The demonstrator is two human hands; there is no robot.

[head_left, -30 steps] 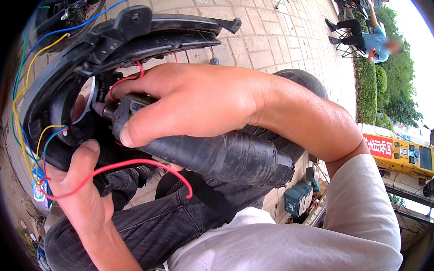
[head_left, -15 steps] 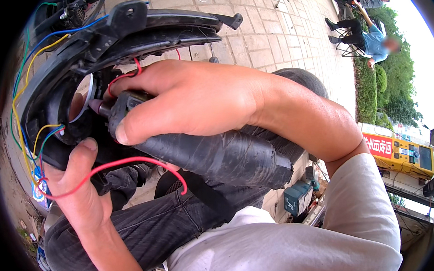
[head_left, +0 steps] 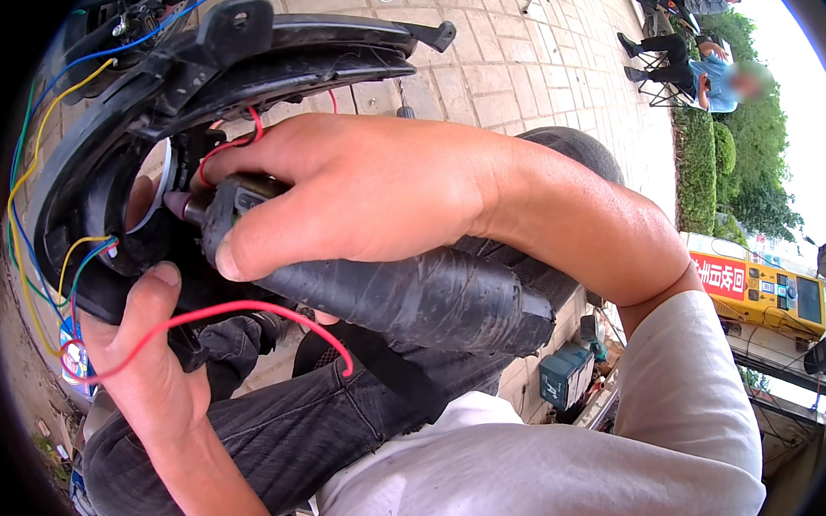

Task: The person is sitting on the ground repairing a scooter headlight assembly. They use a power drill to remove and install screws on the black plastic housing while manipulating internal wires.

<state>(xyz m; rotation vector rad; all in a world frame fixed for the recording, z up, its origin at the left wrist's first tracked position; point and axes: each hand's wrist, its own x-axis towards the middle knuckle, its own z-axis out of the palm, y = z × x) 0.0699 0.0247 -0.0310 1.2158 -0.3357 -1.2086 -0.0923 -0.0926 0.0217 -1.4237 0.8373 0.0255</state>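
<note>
1. Head view, right hand: the right hand was closed around a black, tape-wrapped tool, thumb on its near side. The tool's pointed tip faced the round opening of a curved black plastic housing.
2. Head view, left hand: the left hand gripped the housing's lower edge, thumb uppermost; its other fingers were mostly hidden.
3. Head view, position: the housing was located at the left, above the person's dark trousers. A thick red wire arched over the left thumb; a yellow wire hung outside the housing.
</note>
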